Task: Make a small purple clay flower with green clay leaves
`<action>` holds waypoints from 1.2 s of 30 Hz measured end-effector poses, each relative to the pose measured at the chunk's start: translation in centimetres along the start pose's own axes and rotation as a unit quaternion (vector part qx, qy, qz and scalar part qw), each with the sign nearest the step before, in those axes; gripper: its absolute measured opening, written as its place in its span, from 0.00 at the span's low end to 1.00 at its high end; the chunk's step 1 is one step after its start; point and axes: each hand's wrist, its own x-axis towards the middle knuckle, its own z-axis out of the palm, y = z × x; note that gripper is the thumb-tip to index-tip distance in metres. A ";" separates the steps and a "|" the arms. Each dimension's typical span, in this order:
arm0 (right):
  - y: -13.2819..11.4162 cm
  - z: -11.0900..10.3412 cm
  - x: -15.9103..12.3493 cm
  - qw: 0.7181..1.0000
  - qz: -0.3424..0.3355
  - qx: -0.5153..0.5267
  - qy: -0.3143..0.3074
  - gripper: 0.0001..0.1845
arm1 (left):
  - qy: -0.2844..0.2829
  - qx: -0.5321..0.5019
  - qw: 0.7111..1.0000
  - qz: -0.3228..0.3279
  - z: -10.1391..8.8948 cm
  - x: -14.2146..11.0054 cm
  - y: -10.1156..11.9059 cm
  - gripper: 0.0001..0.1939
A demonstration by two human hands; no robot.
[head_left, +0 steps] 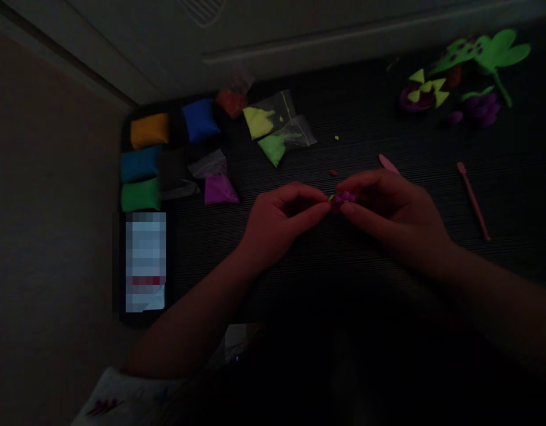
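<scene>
Fingertips of the left hand (281, 222) and right hand (397, 216) pinch a small purple-and-green piece (345, 197) between them (soft and easily dented, I'd judge, so best held lightly by its edges), above the dark table (273, 260), near the red bit (333, 173).

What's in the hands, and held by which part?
A small purple piece with a green bit: left hand's fingertips at its green end, right hand's thumb and fingers around its purple end. Exact contacts too dark to tell.
</scene>
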 end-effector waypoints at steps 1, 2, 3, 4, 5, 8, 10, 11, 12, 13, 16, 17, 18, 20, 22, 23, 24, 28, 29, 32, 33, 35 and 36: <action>0.0 0.0 0.0 1.000 0.003 0.003 0.002 0.13 | 0.001 0.005 1.000 0.000 0.0 0.0 0.0 0.07; 0.0 0.0 0.0 1.000 0.004 0.003 0.004 0.13 | 0.002 0.011 1.000 0.002 -0.1 0.0 0.1 0.07; 0.0 0.0 0.0 1.000 0.004 0.002 0.005 0.13 | 0.002 0.018 1.000 0.004 -0.1 0.0 0.1 0.07; 0.0 0.0 0.0 1.000 0.002 -0.001 0.005 0.13 | 0.003 0.025 1.000 0.008 -0.1 0.0 0.2 0.07; 0.0 0.0 0.0 1.000 0.000 -0.004 0.005 0.13 | 0.003 0.031 0.999 0.011 -0.2 -0.1 0.2 0.07; -0.1 0.0 0.0 1.000 -0.004 -0.012 0.006 0.13 | 0.003 0.032 0.999 0.017 -0.2 -0.1 0.3 0.07; -0.1 0.0 0.0 1.000 -0.003 -0.014 0.006 0.13 | -0.001 0.016 1.000 0.010 -0.1 -0.1 0.3 0.07; -0.1 0.0 0.0 1.000 -0.003 -0.015 0.007 0.12 | -0.005 0.001 1.000 0.002 -0.1 -0.1 0.2 0.07; -0.1 0.0 0.0 1.000 -0.003 -0.015 0.009 0.12 | -0.010 -0.020 1.000 -0.007 -0.1 -0.1 0.1 0.06; -0.2 0.0 0.0 1.000 -0.001 -0.015 0.010 0.12 | -0.017 -0.050 0.998 -0.017 -0.1 0.0 0.0 0.06; -0.2 0.0 -0.1 1.000 -0.003 -0.017 0.009 0.11 | -0.048 -0.168 0.982 -0.068 0.0 0.1 -0.2 0.05; -0.2 0.0 -0.1 1.000 -0.007 -0.024 0.009 0.11 | -0.064 -0.204 0.972 -0.095 0.0 0.2 -0.2 0.06; -0.2 0.0 -0.1 0.999 -0.014 -0.033 0.009 0.11 | -0.083 -0.235 0.960 -0.128 0.0 0.3 -0.1 0.07; -0.2 0.0 -0.1 0.998 -0.027 -0.056 0.013 0.11 | -0.119 -0.272 0.935 -0.192 -0.1 0.4 0.0 0.08; -0.2 0.1 -0.1 0.997 -0.034 -0.071 0.014 0.10 | -0.142 -0.292 0.917 -0.233 -0.2 0.4 0.2 0.08; -0.2 0.1 -0.2 0.996 -0.036 -0.076 0.013 0.10 | -0.149 -0.297 0.911 -0.243 -0.3 0.5 0.2 0.08; -0.2 0.0 -0.2 0.996 -0.039 -0.081 0.013 0.10 | -0.154 -0.299 0.908 -0.250 -0.4 0.5 0.3 0.08; -0.2 0.0 -0.2 0.993 -0.055 -0.100 0.007 0.11 | -0.155 -0.297 0.903 -0.269 -0.4 0.5 0.4 0.10; -0.2 -0.1 -0.2 0.993 -0.061 -0.103 0.004 0.11 | -0.155 -0.297 0.902 -0.272 -0.4 0.5 0.5 0.10; -0.1 0.0 -0.2 0.992 -0.070 -0.108 0.001 0.11 | -0.156 -0.301 0.901 -0.269 -0.4 0.4 0.6 0.10; -0.1 0.0 -0.2 0.992 -0.070 -0.109 0.002 0.11 | -0.155 -0.301 0.902 -0.269 -0.4 0.4 0.6 0.10; -0.1 0.0 -0.2 0.991 -0.069 -0.112 0.003 0.11 | -0.153 -0.299 0.902 -0.271 -0.4 0.4 0.6 0.09; -0.1 0.1 -0.2 0.991 -0.070 -0.113 0.002 0.11 | -0.152 -0.298 0.902 -0.274 -0.4 0.4 0.6 0.08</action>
